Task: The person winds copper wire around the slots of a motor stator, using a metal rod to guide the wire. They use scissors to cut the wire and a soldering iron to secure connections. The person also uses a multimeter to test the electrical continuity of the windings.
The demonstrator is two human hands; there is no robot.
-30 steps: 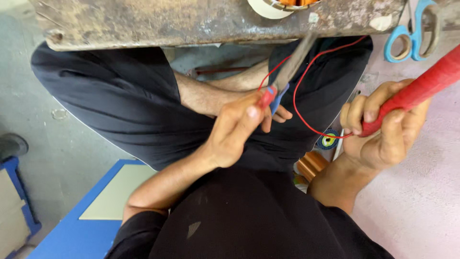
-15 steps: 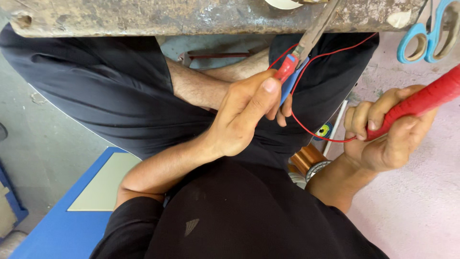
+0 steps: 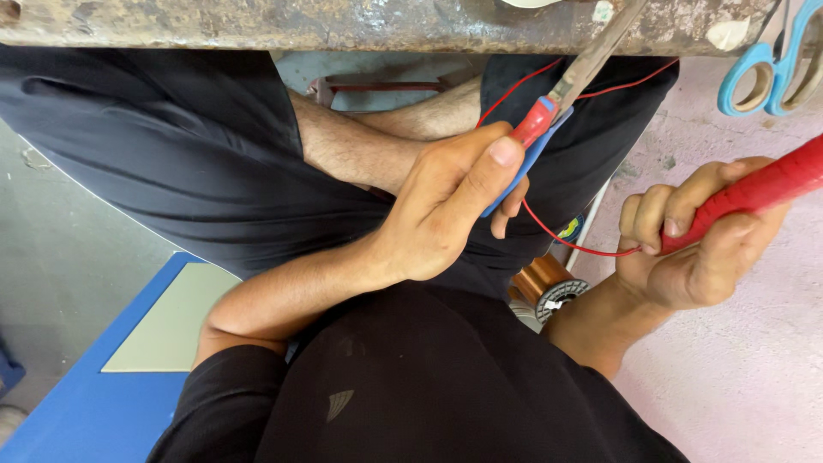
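Observation:
My left hand (image 3: 450,201) grips the red and blue handles of a pair of pliers (image 3: 549,111); the metal jaws point up toward the rusty bench edge (image 3: 343,26). A thin red wire (image 3: 557,240) loops from the pliers down to my right hand (image 3: 686,249). That hand is closed around a thick red handle (image 3: 763,189) that runs off the right edge, and its fingers pinch the wire too. Both hands hover above my lap in black clothes.
Blue-handled scissors (image 3: 763,64) lie at the top right by the bench edge. A spool of copper wire (image 3: 540,287) sits on the floor under my right wrist. A blue board with a pale panel (image 3: 129,360) lies at lower left. The floor at right is pinkish.
My left hand and the pliers have risen toward the bench edge and shifted right. The right hand keeps its grip on the red handle.

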